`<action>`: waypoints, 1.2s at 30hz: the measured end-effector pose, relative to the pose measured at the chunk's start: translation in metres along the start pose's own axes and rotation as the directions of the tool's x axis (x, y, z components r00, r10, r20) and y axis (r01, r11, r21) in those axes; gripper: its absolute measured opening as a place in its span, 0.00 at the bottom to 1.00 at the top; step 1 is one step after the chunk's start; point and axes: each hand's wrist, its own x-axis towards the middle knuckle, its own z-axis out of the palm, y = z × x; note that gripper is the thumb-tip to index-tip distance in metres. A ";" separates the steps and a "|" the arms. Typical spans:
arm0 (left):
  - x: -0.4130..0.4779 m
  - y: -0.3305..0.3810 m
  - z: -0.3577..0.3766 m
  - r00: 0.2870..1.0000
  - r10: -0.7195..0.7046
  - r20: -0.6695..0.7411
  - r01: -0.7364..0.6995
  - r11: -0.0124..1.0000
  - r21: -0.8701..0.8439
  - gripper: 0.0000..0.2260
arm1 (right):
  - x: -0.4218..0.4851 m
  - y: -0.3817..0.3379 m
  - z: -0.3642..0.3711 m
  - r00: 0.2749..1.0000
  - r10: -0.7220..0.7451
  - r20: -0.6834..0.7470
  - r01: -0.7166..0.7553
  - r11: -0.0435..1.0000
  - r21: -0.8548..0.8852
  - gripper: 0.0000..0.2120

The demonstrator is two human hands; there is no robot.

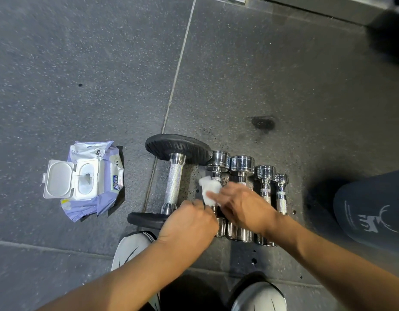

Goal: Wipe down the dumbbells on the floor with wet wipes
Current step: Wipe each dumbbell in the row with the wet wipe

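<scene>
Gym floor (pixel 82 63): right hand (pixel 245 205) holds wipe (pixel 211 190) against chrome dumbbell (pixel 218 160).

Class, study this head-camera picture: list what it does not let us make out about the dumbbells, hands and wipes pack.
Head view:
1. Handle of the chrome dumbbell: covered by the wet wipe and right hand.
2. What the left hand holds: its fingers curl under, out of sight.
3. Label on the wipes pack: too small.
4. The dark object: blurred, cut off top right.

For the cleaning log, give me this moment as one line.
step: wiping | right hand holds wet wipe on leftmost chrome dumbbell handle | left hand curled at its near end | wipes pack open
</scene>
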 end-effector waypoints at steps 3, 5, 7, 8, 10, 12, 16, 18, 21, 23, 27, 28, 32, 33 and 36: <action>0.000 -0.001 0.000 1.000 0.004 -0.001 -0.004 1.000 0.006 0.14 | -0.006 0.004 -0.007 0.994 -0.087 0.072 0.085 0.996 0.026 0.20; 0.001 0.000 0.001 1.000 -0.001 0.004 0.001 1.000 0.010 0.14 | 0.005 0.009 -0.010 1.000 -0.019 -0.024 0.020 0.998 0.064 0.20; 0.000 0.000 0.001 1.000 -0.003 0.015 0.003 1.000 0.013 0.13 | 0.016 0.003 -0.012 0.988 0.135 -0.069 -0.129 0.988 0.087 0.24; 0.000 0.000 0.001 1.000 -0.004 0.019 0.004 1.000 0.016 0.13 | 0.017 -0.002 -0.011 0.978 0.200 -0.056 -0.193 0.976 0.100 0.26; 0.000 0.001 0.001 1.000 -0.006 0.018 0.005 1.000 0.026 0.13 | 0.014 -0.011 -0.006 0.977 0.214 0.018 -0.214 0.965 0.152 0.25; 0.000 0.000 0.000 1.000 -0.008 0.012 0.008 0.999 0.032 0.13 | 0.008 -0.017 -0.002 0.977 0.184 0.105 -0.205 0.946 0.252 0.22; 0.000 0.000 0.000 1.000 -0.005 0.002 0.005 1.000 0.020 0.14 | 0.022 -0.010 -0.009 0.951 0.265 0.162 -0.302 0.910 0.285 0.21; 0.000 0.001 0.001 1.000 -0.010 0.010 0.010 1.000 0.015 0.13 | 0.029 -0.010 -0.014 0.925 0.360 0.124 -0.381 0.870 0.314 0.23; 0.000 0.001 0.003 1.000 -0.013 0.012 0.013 1.000 0.021 0.13 | 0.025 -0.016 -0.014 0.916 0.378 0.135 -0.401 0.858 0.320 0.22; 0.001 0.001 0.003 1.000 -0.011 0.003 0.011 1.000 0.017 0.14 | 0.017 -0.019 -0.008 0.933 0.283 0.224 -0.352 0.851 0.390 0.20; 0.002 0.001 0.004 1.000 -0.007 0.002 0.007 1.000 0.009 0.14 | 0.025 -0.012 -0.015 0.916 0.326 0.234 -0.395 0.831 0.391 0.21; 0.002 0.001 0.004 1.000 -0.008 0.003 0.008 1.000 0.004 0.13 | 0.029 -0.011 -0.017 0.900 0.389 0.196 -0.435 0.814 0.385 0.22; 0.001 0.001 0.004 1.000 -0.007 -0.019 0.007 1.000 -0.004 0.14 | 0.031 -0.014 -0.021 0.903 0.358 0.238 -0.426 0.817 0.389 0.22; 0.002 0.001 0.005 1.000 -0.007 -0.017 0.007 1.000 0.000 0.14 | 0.028 -0.016 -0.022 0.908 0.287 0.306 -0.396 0.828 0.398 0.21; 0.002 0.000 0.006 1.000 -0.011 0.001 0.011 1.000 -0.006 0.14 | 0.031 -0.014 -0.031 0.888 0.246 0.388 -0.419 0.779 0.466 0.19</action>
